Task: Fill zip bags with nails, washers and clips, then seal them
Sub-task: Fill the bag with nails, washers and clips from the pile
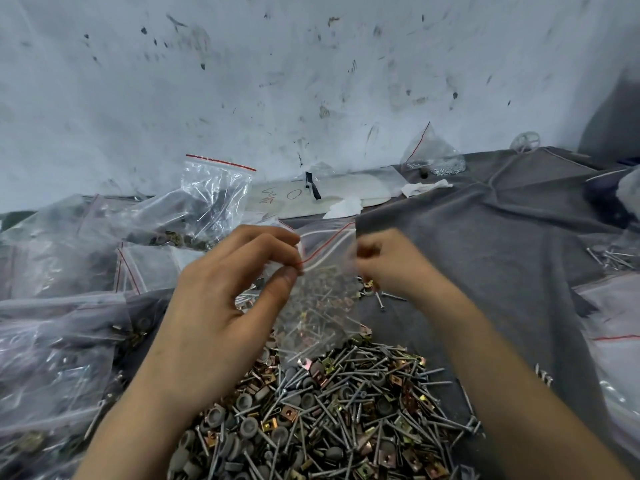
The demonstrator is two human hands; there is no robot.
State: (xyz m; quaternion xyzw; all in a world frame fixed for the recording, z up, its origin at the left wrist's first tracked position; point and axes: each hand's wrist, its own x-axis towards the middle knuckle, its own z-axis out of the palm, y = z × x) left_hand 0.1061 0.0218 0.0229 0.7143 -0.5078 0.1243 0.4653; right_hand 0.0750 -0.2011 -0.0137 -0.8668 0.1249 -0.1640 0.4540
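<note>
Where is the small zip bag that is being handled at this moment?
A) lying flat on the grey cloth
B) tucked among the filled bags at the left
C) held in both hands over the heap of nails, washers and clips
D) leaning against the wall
C: the left hand and the right hand pinch the bag near its top, over the heap.

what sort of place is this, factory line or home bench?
Likely a makeshift hardware packing bench: heap of loose nails, washers and clips on grey cloth, filled zip bags piled left, scuffed wall behind.
</note>
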